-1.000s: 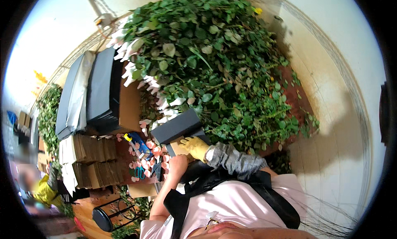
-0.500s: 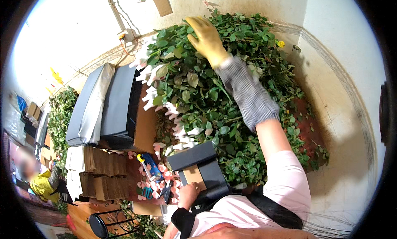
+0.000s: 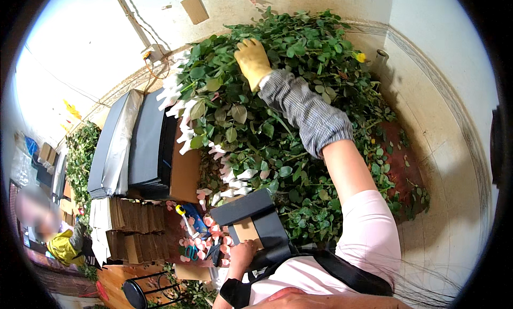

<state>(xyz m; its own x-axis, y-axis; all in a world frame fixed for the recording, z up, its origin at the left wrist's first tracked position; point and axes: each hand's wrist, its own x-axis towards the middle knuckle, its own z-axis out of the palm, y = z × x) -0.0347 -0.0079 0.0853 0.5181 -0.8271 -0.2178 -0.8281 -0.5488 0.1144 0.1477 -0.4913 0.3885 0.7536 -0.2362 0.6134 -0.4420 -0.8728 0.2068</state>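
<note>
A large heap of leafy green rose stems fills the middle, with white wrapped flower heads along its left side. My right hand, in a yellow glove with a grey knitted sleeve, reaches to the far part of the heap. Its fingers are curled down into the leaves, closed on stems that the glove partly hides. Close to my body, my bare left hand has bent fingers on the lower end of a brown cardboard piece. That piece lies on a black folded sheet.
Left of the heap stand black sheets and stacked brown cardboard. Pink petals, a yellow-handled cutter and teal scissors lie by my left hand. A black stool stands lower left; a person in yellow is farther left.
My right hand has come down and slightly left into the leaves, and its spread fingers have curled. The left hand stays at the cardboard piece. The whole view has shifted slightly.
</note>
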